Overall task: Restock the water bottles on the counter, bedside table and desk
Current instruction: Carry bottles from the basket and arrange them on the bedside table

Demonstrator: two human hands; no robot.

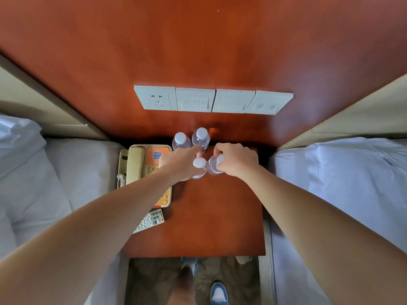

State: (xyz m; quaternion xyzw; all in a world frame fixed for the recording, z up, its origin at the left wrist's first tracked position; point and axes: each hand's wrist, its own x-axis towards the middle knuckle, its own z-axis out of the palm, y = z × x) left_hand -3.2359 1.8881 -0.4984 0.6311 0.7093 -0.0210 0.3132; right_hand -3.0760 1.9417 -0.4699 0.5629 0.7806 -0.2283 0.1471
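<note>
The person stands at a red-brown wooden desk (211, 216) set between two beds, with both bare arms stretched forward over it. The left hand (179, 162) grips the front-left water bottle (200, 167) with its fingers curled round the clear body, so the white cap shows just past the knuckles. The right hand (237, 160) grips the front-right water bottle (213, 169) near the neck, its fingers wrapped over the top and partly hiding the cap. These two bottles sit side by side, nearly touching, over the rear middle of the desk. Whether their bases rest on the wood cannot be told from above.

Behind them, close to the wall panel, the rear-left water bottle (181, 140) and the rear-right water bottle (200, 137) stand upright just beside each other, both capped in white.

A beige telephone (136, 166) with an orange face lies along the left edge of the desk, partly under the left forearm. A white remote control (150, 221) lies near it, closer to the person. A row of white switch and socket plates (211, 100) is fixed to the wooden wall above. The left bed (55, 172) and the right bed (330, 183) carry white linen. A blue and white shoe (218, 293) shows on the carpet below.
</note>
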